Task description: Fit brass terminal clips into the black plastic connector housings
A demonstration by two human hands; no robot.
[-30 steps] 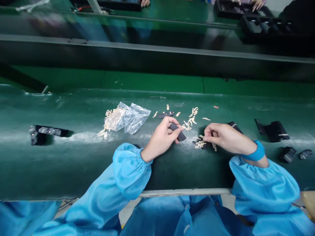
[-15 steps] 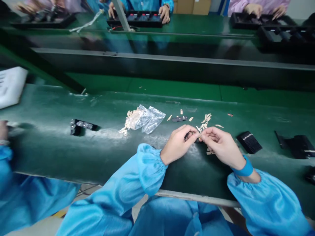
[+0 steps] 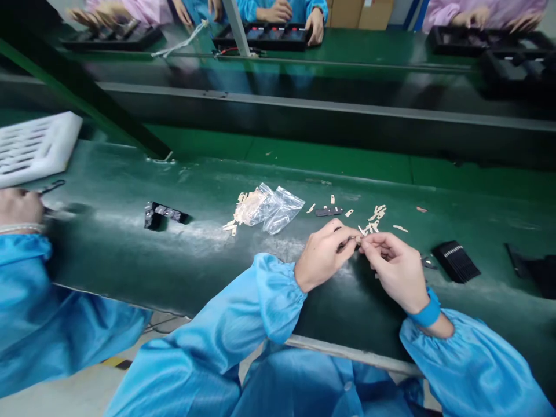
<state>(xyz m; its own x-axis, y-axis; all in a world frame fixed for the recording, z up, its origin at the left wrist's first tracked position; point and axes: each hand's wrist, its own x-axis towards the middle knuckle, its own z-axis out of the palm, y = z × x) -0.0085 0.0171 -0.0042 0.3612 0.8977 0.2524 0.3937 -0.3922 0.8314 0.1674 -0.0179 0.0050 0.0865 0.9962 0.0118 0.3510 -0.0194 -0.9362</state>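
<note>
My left hand [image 3: 324, 255] is closed on a small dark part, mostly covered by the fingers. Fingertips of my right hand [image 3: 397, 267], which wears a blue wristband [image 3: 426, 311], meet it in a pinch; whatever they grip is too small and hidden to name. Just beyond the fingers lie loose beige strips [image 3: 377, 215]. Farther left, a flat black piece [image 3: 329, 212] rests among a few single strips. Clear plastic bags [image 3: 283, 209] lie beside a heap of beige strips [image 3: 249, 207]. Right of my right hand sits a stack of black parts [image 3: 456, 262].
A black angled part [image 3: 165, 214] lies left on the green bench [image 3: 208, 272]. A co-worker's hand [image 3: 19, 208] is at the far left, near a white slotted tray [image 3: 39, 147]. A slanted green post [image 3: 104, 110] stands behind. People handle black trays [image 3: 269, 37] across the bench.
The view has shifted, so most things appear farther right. My hands stay together in the pinch. The co-worker's hand at the left shows more fully, with the white tray.
</note>
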